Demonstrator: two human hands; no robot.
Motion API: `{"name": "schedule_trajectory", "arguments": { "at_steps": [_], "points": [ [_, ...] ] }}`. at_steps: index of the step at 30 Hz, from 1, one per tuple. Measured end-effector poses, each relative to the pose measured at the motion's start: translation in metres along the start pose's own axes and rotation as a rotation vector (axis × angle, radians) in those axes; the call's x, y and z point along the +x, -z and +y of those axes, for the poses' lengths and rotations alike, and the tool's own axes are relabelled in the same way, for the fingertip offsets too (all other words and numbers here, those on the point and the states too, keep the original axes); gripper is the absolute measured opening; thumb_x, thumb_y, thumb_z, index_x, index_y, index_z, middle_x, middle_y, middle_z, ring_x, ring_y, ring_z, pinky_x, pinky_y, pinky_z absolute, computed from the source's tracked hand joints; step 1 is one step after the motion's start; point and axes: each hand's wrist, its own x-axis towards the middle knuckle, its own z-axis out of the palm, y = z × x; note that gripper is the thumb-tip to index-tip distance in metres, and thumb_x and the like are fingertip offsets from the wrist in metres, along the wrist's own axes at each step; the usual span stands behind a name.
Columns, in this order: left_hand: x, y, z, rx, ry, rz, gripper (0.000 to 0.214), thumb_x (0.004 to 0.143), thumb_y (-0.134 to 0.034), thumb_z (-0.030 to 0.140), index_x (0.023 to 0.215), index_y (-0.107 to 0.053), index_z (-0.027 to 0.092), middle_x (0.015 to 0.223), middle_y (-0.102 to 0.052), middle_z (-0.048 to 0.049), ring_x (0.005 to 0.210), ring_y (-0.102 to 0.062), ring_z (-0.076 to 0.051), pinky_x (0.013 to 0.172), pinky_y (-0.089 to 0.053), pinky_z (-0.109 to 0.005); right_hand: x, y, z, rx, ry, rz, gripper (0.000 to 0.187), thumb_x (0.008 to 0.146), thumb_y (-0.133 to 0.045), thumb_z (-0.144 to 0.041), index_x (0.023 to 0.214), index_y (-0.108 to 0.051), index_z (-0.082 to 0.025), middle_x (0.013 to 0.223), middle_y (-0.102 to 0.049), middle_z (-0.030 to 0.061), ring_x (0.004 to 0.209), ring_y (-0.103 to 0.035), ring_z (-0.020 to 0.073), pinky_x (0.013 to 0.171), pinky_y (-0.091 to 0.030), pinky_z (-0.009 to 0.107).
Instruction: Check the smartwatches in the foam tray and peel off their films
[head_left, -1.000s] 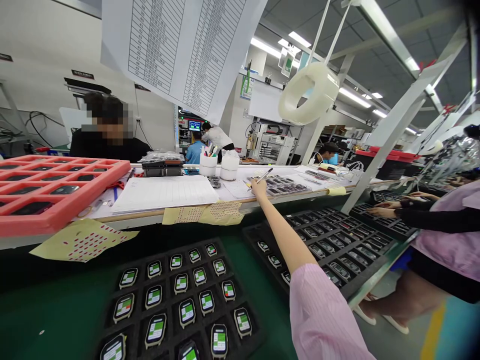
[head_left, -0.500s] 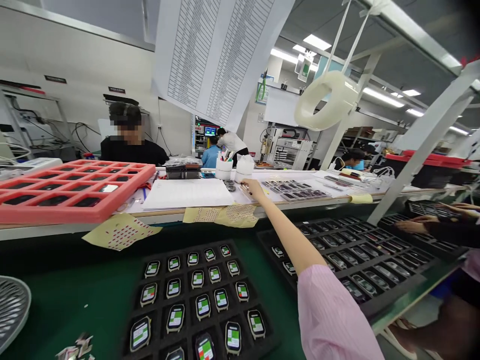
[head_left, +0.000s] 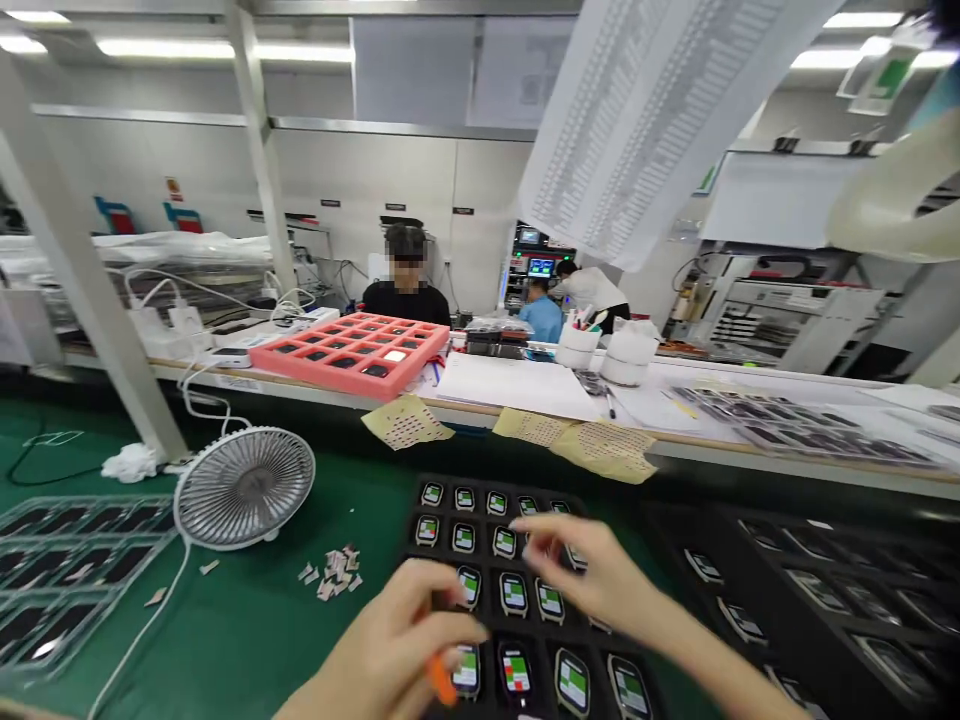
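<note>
My left hand (head_left: 405, 635) hovers over the near left part of a black foam tray (head_left: 487, 625), its fingers bent and smeared by motion. A small orange piece (head_left: 441, 682) shows at its lower fingers; whether it is worn or held I cannot make out. My right hand (head_left: 589, 570) is above the tray's right side, thumb and forefinger apart with nothing visible between them. Rows of smartwatches with lit green and white screens sit in the tray's slots, such as a smartwatch (head_left: 514, 594) between my hands. One near smartwatch (head_left: 516, 670) also shows red. My hands hide several others.
A white fan (head_left: 247, 485) stands at left, with scraps (head_left: 339, 575) beside it and a clear tray (head_left: 127, 575) beyond. Another dark tray (head_left: 720, 600) lies at right. A shelf holds a red foam tray (head_left: 352, 385), papers (head_left: 517, 388) and a pen cup (head_left: 577, 348). Hanging sheets (head_left: 660, 110) are overhead.
The view has swung left. My right hand has come back from the shelf to above the tray of smartwatches. My left hand has entered the view.
</note>
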Motion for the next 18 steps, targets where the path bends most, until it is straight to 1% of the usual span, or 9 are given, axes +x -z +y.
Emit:
{"name": "schedule_trajectory", "arguments": {
  "at_steps": [1,3,6,9,10,11,13,16,18],
  "points": [
    [0.006,-0.007,-0.001,-0.010,-0.042,-0.019,0.028,0.096,-0.042,0.025,0.119,-0.058,0.026,0.120,-0.058,-0.0084,0.108,-0.055,-0.020,0.092,-0.048,-0.032,-0.012,-0.020,-0.011,0.084,0.000,-0.110,0.034,0.082,-0.059,-0.024,0.115,-0.061,-0.030,0.079,-0.071,0.0006,0.066,-0.066,0.0181,0.064,-0.055,0.030],
    [0.017,-0.022,0.002,-0.035,-0.150,-0.091,0.031,0.095,-0.043,0.025,0.123,-0.055,0.028,0.126,-0.056,-0.0077,0.118,-0.049,-0.022,0.104,-0.039,-0.038,-0.031,-0.053,-0.024,0.165,0.022,-0.233,0.031,0.076,-0.064,-0.024,0.107,-0.066,-0.028,0.084,-0.073,0.0021,0.070,-0.068,0.0189,0.063,-0.055,0.028],
    [0.025,-0.042,0.010,-0.056,-0.207,-0.175,0.033,0.095,-0.043,0.025,0.125,-0.054,0.030,0.131,-0.054,-0.0051,0.125,-0.045,-0.021,0.115,-0.023,-0.045,-0.045,-0.083,-0.022,0.111,0.089,-0.210,0.028,0.075,-0.064,-0.029,0.102,-0.069,-0.025,0.095,-0.073,0.0063,0.086,-0.068,0.0236,0.074,-0.056,0.032],
    [0.020,-0.055,-0.001,-0.080,-0.157,-0.218,0.040,0.095,-0.044,0.036,0.135,-0.045,0.031,0.136,-0.051,-0.0055,0.131,-0.040,-0.023,0.116,-0.018,-0.048,-0.045,-0.088,0.004,0.024,0.080,-0.149,0.027,0.082,-0.055,-0.033,0.104,-0.068,-0.025,0.094,-0.073,0.0069,0.086,-0.069,0.0241,0.074,-0.056,0.034],
    [0.015,-0.059,-0.011,-0.084,-0.096,-0.213,0.046,0.094,-0.045,0.043,0.138,-0.041,0.031,0.139,-0.048,-0.0064,0.133,-0.038,-0.025,0.116,-0.018,-0.050,-0.043,-0.083,0.019,0.019,0.043,-0.122,0.025,0.087,-0.048,-0.032,0.098,-0.068,-0.025,0.087,-0.074,0.0055,0.079,-0.070,0.0224,0.070,-0.057,0.032],
    [0.010,-0.063,-0.024,-0.086,-0.007,-0.202,0.053,0.092,-0.045,0.048,0.141,-0.037,0.029,0.142,-0.044,-0.0083,0.134,-0.035,-0.027,0.116,-0.019,-0.051,-0.041,-0.075,0.037,0.001,-0.034,-0.072,0.030,0.091,-0.039,-0.031,0.097,-0.067,-0.024,0.087,-0.074,0.0058,0.079,-0.070,0.0222,0.072,-0.056,0.034],
    [-0.005,-0.075,-0.057,-0.072,0.291,-0.148,0.047,0.096,-0.037,0.045,0.141,-0.037,0.032,0.147,-0.037,-0.0066,0.138,-0.029,-0.027,0.115,-0.021,-0.051,-0.039,-0.055,0.080,-0.091,-0.194,0.109,0.029,0.092,-0.038,-0.037,0.098,-0.065,-0.025,0.101,-0.072,0.0085,0.095,-0.068,0.0266,0.087,-0.052,0.042],
    [-0.029,-0.099,-0.106,-0.136,0.800,-0.074,0.053,0.097,-0.029,0.046,0.145,-0.028,0.025,0.154,-0.024,-0.0093,0.142,-0.021,-0.029,0.113,-0.026,-0.050,-0.045,-0.027,0.152,-0.105,-0.393,0.313,0.024,0.082,-0.051,-0.051,0.084,-0.057,-0.028,0.126,-0.061,0.0106,0.119,-0.056,0.0323,0.101,-0.041,0.050],
    [-0.042,-0.117,-0.128,-0.258,0.977,-0.119,0.062,0.095,-0.030,0.050,0.147,-0.022,0.018,0.154,-0.021,-0.0140,0.142,-0.018,-0.030,0.114,-0.025,-0.050,-0.054,-0.020,0.190,-0.055,-0.512,0.382,0.036,0.071,-0.058,-0.062,0.079,-0.050,-0.028,0.133,-0.056,0.0124,0.130,-0.044,0.0346,0.106,-0.034,0.054]
  ]
}}
